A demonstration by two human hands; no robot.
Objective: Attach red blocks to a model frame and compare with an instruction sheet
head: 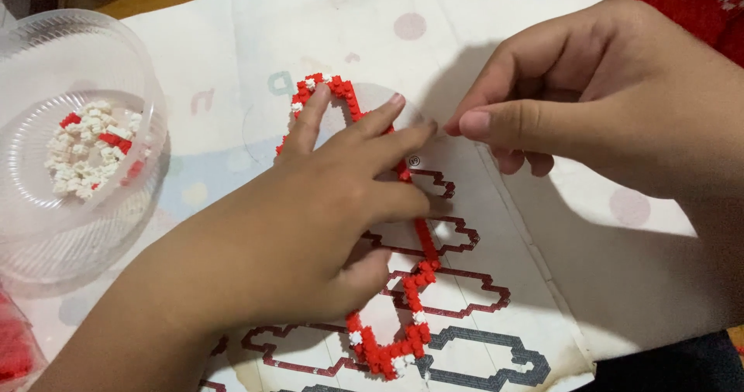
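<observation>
Left hand fingers spread flat on red brick outline.

Two hands, one clear bowl, one red-and-white brick outline, one template sheet.

Both hands are bare — no rings; a red sleeve with small white cross-like marks — upper right.

Even warm light from upper left; my right hand throws soft shadow lower right. Sharp focus, slight bowl glare.
</observation>
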